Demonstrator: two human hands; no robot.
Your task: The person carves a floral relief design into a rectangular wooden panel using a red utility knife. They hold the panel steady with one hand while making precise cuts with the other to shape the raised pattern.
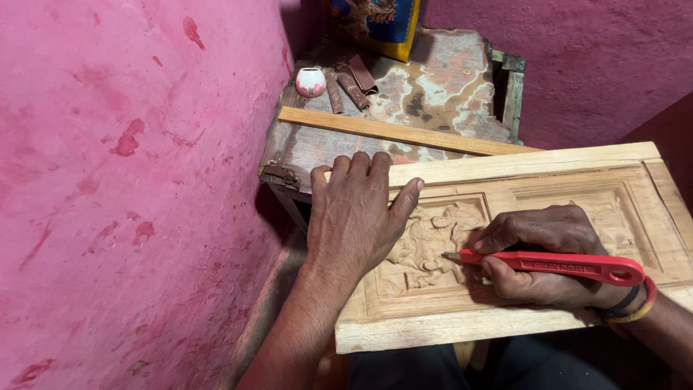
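Left hand (pixel 354 213) flat, fingers spread, on carved wood panel (pixel 527 180); right hand (pixel 541 253) grips red knife (pixel 556 265), blade tip barely visible, panel's right end cut off.

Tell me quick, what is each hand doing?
Left hand: open, pressing flat on the carved wooden panel.
Right hand: closed around a red-handled tool.

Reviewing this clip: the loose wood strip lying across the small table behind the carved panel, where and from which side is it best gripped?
Probably near the left end of the strip, from above, pinching across its narrow width. That end lies bare on the table, while the right end runs behind the panel. It is long and flat, so a grip nearer the middle would balance better.
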